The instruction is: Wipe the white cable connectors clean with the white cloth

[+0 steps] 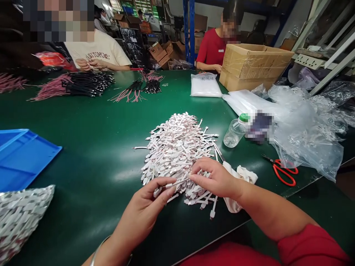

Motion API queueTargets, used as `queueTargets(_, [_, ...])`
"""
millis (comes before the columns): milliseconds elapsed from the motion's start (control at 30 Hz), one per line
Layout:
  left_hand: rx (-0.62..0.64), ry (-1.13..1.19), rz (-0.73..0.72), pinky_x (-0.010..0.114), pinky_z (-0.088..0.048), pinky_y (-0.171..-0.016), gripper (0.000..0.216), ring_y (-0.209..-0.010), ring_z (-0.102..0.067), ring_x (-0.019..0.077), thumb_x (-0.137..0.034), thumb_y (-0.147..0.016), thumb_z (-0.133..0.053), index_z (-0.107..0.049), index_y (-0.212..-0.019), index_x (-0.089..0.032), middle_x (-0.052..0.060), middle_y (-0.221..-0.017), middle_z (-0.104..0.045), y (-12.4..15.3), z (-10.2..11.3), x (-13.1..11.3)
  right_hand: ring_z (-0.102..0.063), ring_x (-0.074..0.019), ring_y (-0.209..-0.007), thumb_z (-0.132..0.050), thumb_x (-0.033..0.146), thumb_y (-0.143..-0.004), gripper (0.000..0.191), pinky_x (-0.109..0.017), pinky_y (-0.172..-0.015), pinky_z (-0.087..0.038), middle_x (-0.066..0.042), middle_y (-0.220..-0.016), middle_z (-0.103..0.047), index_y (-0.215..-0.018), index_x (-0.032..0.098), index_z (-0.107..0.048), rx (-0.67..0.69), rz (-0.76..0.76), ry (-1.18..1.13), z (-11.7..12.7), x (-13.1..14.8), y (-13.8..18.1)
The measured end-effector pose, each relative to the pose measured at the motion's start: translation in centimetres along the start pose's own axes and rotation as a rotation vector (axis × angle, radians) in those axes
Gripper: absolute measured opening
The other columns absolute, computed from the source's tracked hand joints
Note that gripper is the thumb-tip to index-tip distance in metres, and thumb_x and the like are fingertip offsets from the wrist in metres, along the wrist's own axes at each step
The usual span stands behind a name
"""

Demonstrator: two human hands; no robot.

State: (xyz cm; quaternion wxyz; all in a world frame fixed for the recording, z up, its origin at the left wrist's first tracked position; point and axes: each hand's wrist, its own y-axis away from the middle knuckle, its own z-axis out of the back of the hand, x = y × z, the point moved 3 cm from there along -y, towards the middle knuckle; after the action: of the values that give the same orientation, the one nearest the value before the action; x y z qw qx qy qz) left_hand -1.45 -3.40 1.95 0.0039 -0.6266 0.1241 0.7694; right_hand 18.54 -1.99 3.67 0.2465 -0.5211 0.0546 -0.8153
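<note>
A big heap of small white strip-shaped parts [177,144] lies on the green table [97,140] in front of me. My left hand [149,207] pinches the near end of one thin white part [177,183] at the heap's near edge. My right hand [216,179] pinches the other end of the same part, fingers pressed together. Both hands rest low over the heap's near side. A crumpled white cloth [241,177] lies under my right wrist.
A blue tray [22,155] sits at left, with a bag of more white parts [19,218] below it. A plastic bottle [235,131], red-handled scissors [283,171], clear bags [305,125] and a cardboard box [252,64] are at right. Two people work across the table by bundles of wires [80,85].
</note>
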Motion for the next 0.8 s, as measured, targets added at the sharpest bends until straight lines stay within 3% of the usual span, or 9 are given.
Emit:
queueTargets(133, [-0.029, -0.081, 0.007, 0.023, -0.039, -0.053, 0.036, -0.066, -0.054, 0.0178, -0.048, -0.069, -0.072, -0.072, -0.091, -0.020, 0.005, -0.070, -0.062, 0.1, 0.3, 0.1, -0.057, -0.0137, -0.071, -0.060, 0.021, -0.081, 0.011, -0.027, -0.072, -0.045, -0.001, -0.071, -0.062, -0.070, 0.017, -0.060, 0.010, -0.084, -0.049, -0.2, -0.2, 0.0])
queueTargets(333, [-0.049, -0.116, 0.019, 0.023, -0.038, -0.054, 0.040, -0.062, -0.051, 0.0151, -0.050, -0.068, -0.072, -0.070, -0.094, -0.019, 0.003, -0.070, -0.062, 0.1, 0.5, 0.0, -0.054, -0.0108, -0.063, -0.059, 0.023, -0.082, 0.015, -0.022, -0.060, -0.043, 0.001, -0.065, -0.058, -0.068, 0.016, -0.059, 0.065, -0.220, -0.166, -0.4, -0.5, 0.2])
queueTargets(400, [-0.047, -0.146, 0.016, 0.023, -0.039, -0.056, 0.040, -0.063, -0.051, 0.0152, -0.051, -0.070, -0.070, -0.070, -0.093, -0.018, 0.003, -0.071, -0.062, 0.2, 0.6, -0.1, -0.056, -0.0116, -0.065, -0.061, 0.026, -0.083, 0.013, -0.022, -0.062, -0.044, 0.000, -0.069, -0.061, -0.074, 0.016, -0.061, 0.064, -0.163, -0.140, -0.4, -0.4, 0.2])
queueTargets(567, [-0.043, -0.169, 0.024, 0.024, -0.039, -0.057, 0.041, -0.064, -0.052, 0.0151, -0.051, -0.072, -0.067, -0.068, -0.096, -0.018, 0.003, -0.073, -0.062, 0.2, 0.6, 0.0, -0.057, -0.0150, -0.070, -0.059, 0.030, -0.089, 0.017, -0.028, -0.070, -0.043, -0.005, -0.076, -0.068, -0.086, 0.015, -0.066, 0.028, 0.182, 0.142, -0.4, 0.2, 0.2])
queueTargets(800, [-0.024, -0.156, 0.023, 0.025, -0.042, -0.062, 0.039, -0.069, -0.055, 0.0176, -0.051, -0.071, -0.068, -0.069, -0.095, -0.019, 0.004, -0.076, -0.065, 0.1, 0.5, 0.0, -0.057, -0.0154, -0.068, -0.052, 0.031, -0.093, 0.022, -0.029, -0.068, -0.042, -0.005, -0.075, -0.070, -0.086, 0.015, -0.065, -0.019, 0.289, 0.265, -0.2, 0.7, 0.5])
